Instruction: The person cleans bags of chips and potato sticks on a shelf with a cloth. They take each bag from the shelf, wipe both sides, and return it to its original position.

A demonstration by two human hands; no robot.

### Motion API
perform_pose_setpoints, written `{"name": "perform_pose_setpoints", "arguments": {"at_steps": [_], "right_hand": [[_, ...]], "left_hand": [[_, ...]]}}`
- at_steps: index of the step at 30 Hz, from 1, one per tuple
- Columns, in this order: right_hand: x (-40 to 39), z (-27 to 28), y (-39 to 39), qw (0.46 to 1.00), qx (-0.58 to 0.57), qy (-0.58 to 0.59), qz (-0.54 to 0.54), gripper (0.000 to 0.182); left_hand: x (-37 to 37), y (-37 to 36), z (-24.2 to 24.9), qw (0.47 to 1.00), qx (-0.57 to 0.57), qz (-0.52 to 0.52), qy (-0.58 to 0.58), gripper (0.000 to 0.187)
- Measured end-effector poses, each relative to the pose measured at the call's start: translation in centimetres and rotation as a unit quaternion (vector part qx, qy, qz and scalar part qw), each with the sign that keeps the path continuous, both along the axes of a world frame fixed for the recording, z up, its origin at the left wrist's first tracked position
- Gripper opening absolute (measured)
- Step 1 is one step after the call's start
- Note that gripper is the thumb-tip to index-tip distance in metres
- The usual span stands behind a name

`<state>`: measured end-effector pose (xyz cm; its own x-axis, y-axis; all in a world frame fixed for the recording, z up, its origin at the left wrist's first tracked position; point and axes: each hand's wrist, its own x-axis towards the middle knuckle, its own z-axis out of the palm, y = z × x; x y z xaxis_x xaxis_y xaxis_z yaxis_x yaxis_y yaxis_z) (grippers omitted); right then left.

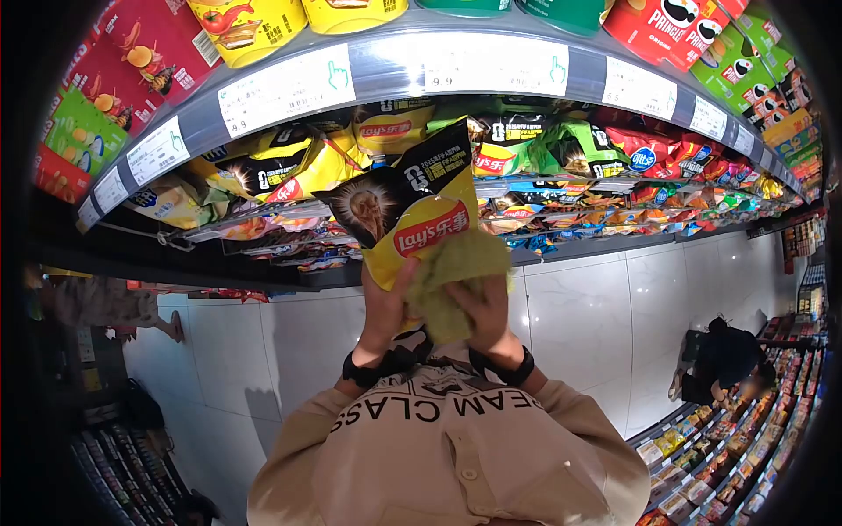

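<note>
Fingers (408,273) closed, both hands.
Left hand (383,307) grips one black-and-yellow chip bag (412,206) at its lower side; right hand (488,316) holds one bunched green cloth (465,260) against the bag's lower front. Two dark wristbands (368,373), one per wrist. Bag is tilted before the shelf (386,68), which carries two yellow canisters (250,33) and two green canisters (561,12).
</note>
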<state>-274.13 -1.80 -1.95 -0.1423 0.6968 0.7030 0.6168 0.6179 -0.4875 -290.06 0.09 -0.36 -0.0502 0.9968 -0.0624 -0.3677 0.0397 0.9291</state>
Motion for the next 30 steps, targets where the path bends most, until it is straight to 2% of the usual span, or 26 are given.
{"name": "perform_pose_setpoints", "arguments": {"at_steps": [2,3,5,7,8,9,10,13,15,16,17,18,20,21,23,24,25,26,27,28,30], "right_hand": [[-1.0,2.3,-0.7,0.994,-0.091,-0.035,0.044,0.054],[-1.6,2.3,-0.7,0.995,-0.091,-0.006,0.043,0.06],[-0.8,1.2,0.3,0.997,-0.06,-0.016,0.037,0.06],[0.4,1.4,1.5,0.999,-0.032,-0.026,0.034,0.06],[1.1,2.3,2.2,0.995,-0.076,0.013,0.061,0.06],[1.7,2.8,2.7,0.987,-0.121,0.052,0.087,0.061],[2.2,3.0,3.3,0.987,-0.122,0.052,0.086,0.061],[3.5,2.9,4.1,0.988,-0.126,0.088,0.029,0.059],[4.6,1.7,3.5,0.978,-0.132,0.086,0.138,0.057],[4.8,0.8,3.1,0.969,-0.133,0.084,0.191,0.057],[4.5,-0.4,2.2,0.952,-0.179,0.147,0.198,0.055],[4.6,-2.7,1.0,0.904,-0.307,0.218,0.204,0.052],[3.8,-1.8,0.0,0.837,-0.352,0.345,0.238,0.051],[4.2,-2.0,0.2,0.838,-0.35,0.344,0.239,0.051],[5.5,-2.8,0.5,0.863,-0.36,0.265,0.235,0.046],[5.9,-2.7,0.7,0.863,-0.358,0.266,0.237,0.046],[6.3,-2.6,1.0,0.869,-0.326,0.298,0.223,0.043],[6.5,-2.4,1.2,0.872,-0.296,0.329,0.21,0.042],[6.6,-1.2,1.2,0.908,-0.277,0.271,0.159,0.041],[6.7,-1.3,1.3,0.908,-0.275,0.27,0.163,0.041],[7.0,-1.5,0.9,0.929,-0.257,0.229,0.137,0.04]], "left_hand": [[-0.6,0.2,-0.8,1.0,-0.004,0.001,0.014,0.041],[-0.8,0.4,-1.2,1.0,0.005,-0.009,0.019,0.043],[-1.0,0.5,-2.0,0.999,0.015,-0.019,0.024,0.044],[-0.9,0.4,-2.4,0.983,0.089,-0.087,0.132,0.048],[-1.0,0.3,-2.1,0.984,0.088,-0.084,0.132,0.048],[-1.1,0.1,-1.4,0.981,0.062,-0.125,0.133,0.049],[-1.1,-0.1,-1.0,0.976,0.036,-0.169,0.134,0.05],[-1.3,-0.5,-1.7,0.984,0.01,-0.162,0.077,0.049],[-2.0,-0.9,-2.1,0.99,-0.004,-0.138,0.034,0.047],[-2.3,-1.1,-2.3,0.993,-0.015,-0.116,-0.009,0.045],[-2.4,-1.3,-2.7,0.997,-0.025,-0.071,-0.032,0.044],[-2.9,-1.3,-3.5,0.997,-0.022,-0.073,-0.034,0.044],[-4.5,-0.9,-4.8,0.994,0.018,-0.101,-0.044,0.044],[-4.8,-1.0,-4.3,0.994,0.016,-0.1,-0.05,0.045],[-5.0,-1.1,-4.0,0.989,0.0,-0.129,-0.07,0.044],[-5.2,-1.0,-3.8,0.983,-0.016,-0.157,-0.089,0.043],[-5.4,-0.9,-3.8,0.975,-0.012,-0.222,-0.028,0.04],[-5.3,-1.0,-3.5,0.975,-0.013,-0.22,-0.027,0.04],[-4.8,-1.0,-2.9,0.968,-0.032,-0.249,-0.023,0.038],[-4.2,-0.9,-2.5,0.959,-0.05,-0.277,-0.019,0.037],[-3.1,-0.9,-2.4,0.962,-0.049,-0.269,-0.03,0.036]]}}
